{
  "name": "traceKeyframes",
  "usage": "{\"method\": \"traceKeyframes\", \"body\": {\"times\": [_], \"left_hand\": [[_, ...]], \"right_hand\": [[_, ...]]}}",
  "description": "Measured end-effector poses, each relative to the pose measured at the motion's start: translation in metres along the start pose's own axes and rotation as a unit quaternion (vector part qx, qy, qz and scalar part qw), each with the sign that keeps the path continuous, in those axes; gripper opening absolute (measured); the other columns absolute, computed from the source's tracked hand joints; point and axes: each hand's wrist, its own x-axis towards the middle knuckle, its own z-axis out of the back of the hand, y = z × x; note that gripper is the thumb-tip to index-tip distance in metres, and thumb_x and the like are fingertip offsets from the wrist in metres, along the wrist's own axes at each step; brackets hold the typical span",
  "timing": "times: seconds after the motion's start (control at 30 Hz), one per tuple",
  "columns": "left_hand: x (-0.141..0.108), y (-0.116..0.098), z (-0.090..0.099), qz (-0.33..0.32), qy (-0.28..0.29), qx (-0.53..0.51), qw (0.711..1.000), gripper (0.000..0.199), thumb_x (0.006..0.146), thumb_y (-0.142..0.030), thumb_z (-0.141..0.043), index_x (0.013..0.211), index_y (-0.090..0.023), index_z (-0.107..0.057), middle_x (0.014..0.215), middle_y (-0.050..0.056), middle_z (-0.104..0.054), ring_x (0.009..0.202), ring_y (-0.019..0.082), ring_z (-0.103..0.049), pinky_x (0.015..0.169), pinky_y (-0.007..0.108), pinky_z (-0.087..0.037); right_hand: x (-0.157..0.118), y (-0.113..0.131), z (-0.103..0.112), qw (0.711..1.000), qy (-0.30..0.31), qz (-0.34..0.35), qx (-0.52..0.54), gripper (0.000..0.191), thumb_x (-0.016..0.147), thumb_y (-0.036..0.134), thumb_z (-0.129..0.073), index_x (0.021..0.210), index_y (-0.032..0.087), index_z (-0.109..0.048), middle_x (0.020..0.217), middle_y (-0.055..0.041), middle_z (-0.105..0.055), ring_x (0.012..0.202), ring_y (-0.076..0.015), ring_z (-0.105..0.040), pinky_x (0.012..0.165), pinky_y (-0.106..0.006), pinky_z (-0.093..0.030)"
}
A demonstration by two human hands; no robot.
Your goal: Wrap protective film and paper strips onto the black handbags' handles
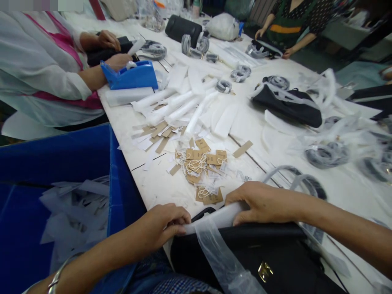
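A black handbag with a gold clasp lies at the near table edge, partly over my lap. A white foam strip runs along its top edge. My left hand pinches the strip's left end between thumb and fingers. Farther right, my right hand grips the same strip, its fingers behind and its thumb in front. A clear plastic band hangs from the strip down over the bag's front. Just beyond the bag lie brown paper tags with white strings.
A blue bin with white scraps stands at the left. White foam pieces, wrapped straps and another black bag cover the table. One person works by a blue tape dispenser, another at the far side.
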Motion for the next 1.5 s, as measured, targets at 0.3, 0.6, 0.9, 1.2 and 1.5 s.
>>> {"method": "traceKeyframes", "body": {"times": [0.3, 0.6, 0.9, 1.2, 1.5], "left_hand": [[-0.004, -0.005, -0.005, -0.024, 0.002, -0.027, 0.999, 0.026, 0.096, -0.032, -0.053, 0.118, -0.026, -0.064, 0.111, 0.003, -0.067, 0.100, 0.016, -0.061, 0.092, 0.025, -0.046], [-0.004, -0.011, 0.024, -0.070, 0.097, 0.025, 0.992, 0.028, 0.100, -0.030, -0.040, 0.114, -0.024, -0.065, 0.103, 0.006, -0.066, 0.094, 0.017, -0.059, 0.087, 0.025, -0.046], [0.004, -0.011, 0.053, -0.064, 0.186, 0.065, 0.978, 0.025, 0.096, -0.019, -0.045, 0.087, -0.021, -0.068, 0.083, 0.002, -0.067, 0.078, 0.015, -0.061, 0.077, 0.021, -0.045], [-0.011, -0.003, 0.034, -0.081, 0.069, 0.144, 0.984, 0.019, 0.092, -0.012, -0.052, 0.102, -0.021, -0.064, 0.103, 0.005, -0.065, 0.099, 0.018, -0.059, 0.090, 0.025, -0.044], [0.002, 0.002, -0.017, -0.129, -0.111, -0.039, 0.985, 0.029, 0.083, 0.000, -0.045, 0.085, -0.016, -0.068, 0.099, 0.006, -0.064, 0.092, 0.013, -0.062, 0.083, 0.021, -0.047]], "right_hand": [[-0.058, -0.003, 0.002, 0.992, -0.108, -0.064, -0.020, 0.035, 0.082, 0.053, -0.065, 0.107, 0.029, -0.069, 0.119, -0.0075, -0.066, 0.106, -0.0296, -0.062, 0.091, -0.039, -0.051], [-0.046, -0.030, -0.016, 0.995, -0.103, 0.009, -0.011, 0.025, 0.088, 0.046, -0.061, 0.101, 0.025, -0.069, 0.151, -0.0064, -0.039, 0.137, -0.0324, -0.038, 0.111, -0.051, -0.036], [-0.046, -0.027, -0.017, 0.996, -0.089, -0.009, 0.013, 0.022, 0.090, 0.046, -0.058, 0.100, 0.029, -0.069, 0.149, -0.0014, -0.039, 0.130, -0.0311, -0.045, 0.111, -0.047, -0.037], [-0.047, -0.039, -0.039, 0.967, -0.250, -0.051, 0.009, 0.028, 0.077, 0.054, -0.070, 0.083, 0.027, -0.067, 0.117, -0.0074, -0.065, 0.115, -0.0358, -0.057, 0.096, -0.045, -0.050], [-0.066, -0.050, -0.074, 0.925, -0.373, -0.068, 0.022, 0.054, 0.078, 0.060, -0.065, 0.125, 0.036, -0.056, 0.115, -0.0037, -0.069, 0.094, -0.0303, -0.069, 0.072, -0.036, -0.061]]}}
